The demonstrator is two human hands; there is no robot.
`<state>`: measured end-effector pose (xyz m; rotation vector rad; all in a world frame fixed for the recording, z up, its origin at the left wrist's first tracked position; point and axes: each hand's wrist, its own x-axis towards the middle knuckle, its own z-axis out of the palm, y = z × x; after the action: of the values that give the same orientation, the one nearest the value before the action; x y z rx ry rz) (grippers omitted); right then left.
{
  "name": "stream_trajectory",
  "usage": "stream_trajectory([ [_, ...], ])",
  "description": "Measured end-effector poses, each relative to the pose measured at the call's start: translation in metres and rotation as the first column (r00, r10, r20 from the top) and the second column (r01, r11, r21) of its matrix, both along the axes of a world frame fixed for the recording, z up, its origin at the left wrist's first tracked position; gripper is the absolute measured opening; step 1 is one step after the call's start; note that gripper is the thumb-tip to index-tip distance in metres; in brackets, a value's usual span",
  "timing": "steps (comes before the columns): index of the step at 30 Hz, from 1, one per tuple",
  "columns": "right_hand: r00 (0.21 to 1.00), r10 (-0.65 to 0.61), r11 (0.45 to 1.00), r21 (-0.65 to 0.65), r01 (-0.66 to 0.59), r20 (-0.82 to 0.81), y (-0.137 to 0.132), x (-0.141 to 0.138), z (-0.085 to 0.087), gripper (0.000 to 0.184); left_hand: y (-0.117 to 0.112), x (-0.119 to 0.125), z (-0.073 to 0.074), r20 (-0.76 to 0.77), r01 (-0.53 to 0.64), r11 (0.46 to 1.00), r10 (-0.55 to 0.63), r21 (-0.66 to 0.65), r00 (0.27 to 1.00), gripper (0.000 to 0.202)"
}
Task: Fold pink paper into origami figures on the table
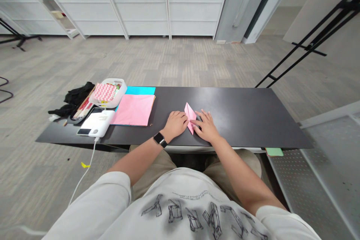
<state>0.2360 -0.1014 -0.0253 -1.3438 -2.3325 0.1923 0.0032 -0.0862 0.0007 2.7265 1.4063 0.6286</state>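
Note:
A pink sheet of origami paper, folded into a narrow pointed diamond, lies on the dark table between my hands. My left hand grips its left side, fingers bent together and fingertips at the middle of the paper. From the other side, my right hand holds the paper with its thumb and a finger near the centre, while its other fingers are spread over the tabletop. The exact pinch is partly hidden by the fingers. A black watch is on my left wrist.
Left of my hands lies a stack of pink paper over blue sheets. Beyond it are a white basket, a white power bank with a cable, and black cloth. The dark table extends right.

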Motion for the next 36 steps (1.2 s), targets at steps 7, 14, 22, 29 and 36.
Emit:
stream_trajectory([
  [7, 0.977, -0.192, 0.981, -0.003, 0.193, -0.089, 0.011, 0.006, -0.014, 0.055, 0.017, 0.000, -0.009, 0.076, 0.034, 0.997, -0.029, -0.075, 0.997, 0.020],
  [14, 0.987, -0.152, 0.988, 0.003, 0.153, -0.042, 0.013, 0.005, -0.015, 0.036, 0.043, -0.019, -0.013, 0.038, 0.227, 0.968, -0.225, -0.107, 0.974, 0.029],
  [22, 0.989, -0.090, 0.992, 0.076, 0.100, -0.118, 0.011, 0.004, -0.017, 0.021, 0.024, -0.010, 0.002, 0.055, 0.201, 0.967, -0.195, -0.156, 0.979, 0.028],
  [29, 0.985, -0.011, 0.996, 0.089, 0.026, -0.171, 0.011, 0.005, -0.014, 0.016, 0.009, -0.007, -0.003, 0.140, 0.201, 0.967, -0.180, -0.154, 0.974, 0.033],
  [36, 0.979, -0.002, 0.999, 0.043, 0.011, -0.204, 0.011, 0.006, -0.015, 0.012, 0.010, -0.007, -0.007, 0.199, 0.196, 0.966, -0.161, -0.170, 0.967, 0.033],
])
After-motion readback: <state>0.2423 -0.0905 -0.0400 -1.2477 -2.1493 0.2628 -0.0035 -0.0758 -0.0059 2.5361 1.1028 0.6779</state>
